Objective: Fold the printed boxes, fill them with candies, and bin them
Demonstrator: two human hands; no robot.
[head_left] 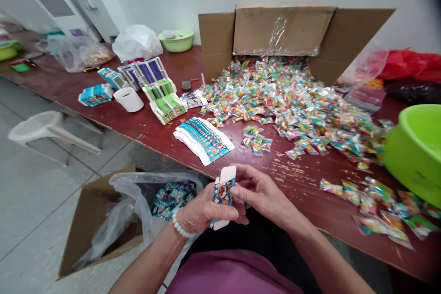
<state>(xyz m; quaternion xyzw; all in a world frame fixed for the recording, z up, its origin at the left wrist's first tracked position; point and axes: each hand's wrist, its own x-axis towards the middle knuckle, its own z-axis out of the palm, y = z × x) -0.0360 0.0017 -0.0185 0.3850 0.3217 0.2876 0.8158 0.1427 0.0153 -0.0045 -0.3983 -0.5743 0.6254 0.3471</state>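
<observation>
Both hands [201, 209] [263, 195] grip a blue carton [223, 193] (its print too small to read).

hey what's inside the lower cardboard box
A loose plastic liner and a pile of small blue printed packs. Whatever lies beneath the packs is covered.

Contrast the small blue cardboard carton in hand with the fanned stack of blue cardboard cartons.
The small blue cardboard carton appears opened out into a box; the fanned stack of blue cardboard cartons lies flat. The small carton is held between left hand and right hand; the stack rests on the red table. Both show blue printing.
</observation>
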